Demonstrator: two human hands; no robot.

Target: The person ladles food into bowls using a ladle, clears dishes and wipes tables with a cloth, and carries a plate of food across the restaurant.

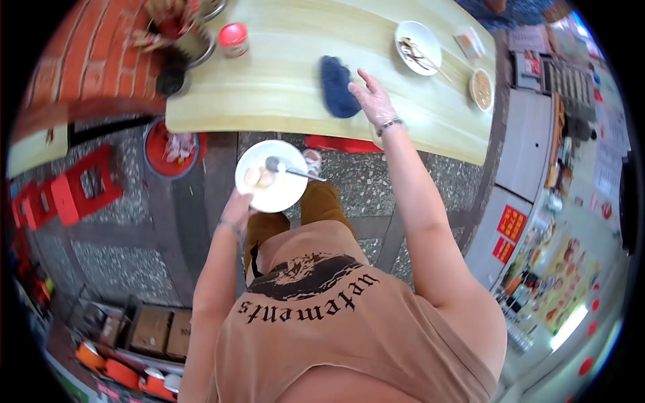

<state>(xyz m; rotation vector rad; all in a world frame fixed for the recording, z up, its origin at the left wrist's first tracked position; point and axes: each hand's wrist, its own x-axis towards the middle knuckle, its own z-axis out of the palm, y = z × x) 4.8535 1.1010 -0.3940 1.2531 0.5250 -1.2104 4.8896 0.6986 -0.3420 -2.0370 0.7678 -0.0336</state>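
My left hand (236,209) grips the near rim of a white bowl (282,196), held in front of the table's edge at waist height. Inside are a metal spoon (295,172), its handle over the rim, and some pale food remains. My right hand (373,102), in a clear plastic glove, reaches over the table with fingers apart and nothing in them. Just left of its fingertips lies a dark blue cloth (339,91). Farther back stands a white bowl (408,28) with dark scraps and chopsticks, and a smaller bowl of brownish liquid (481,91) sits at the right edge.
The pale wooden table (269,101) carries a red-lidded jar (234,40), a metal holder of chopsticks (195,44) and a tissue packet (469,43). Below its left corner stands a bin (154,153) with crumpled tissues. Red stools (86,186) are at left, a counter (521,141) at right.
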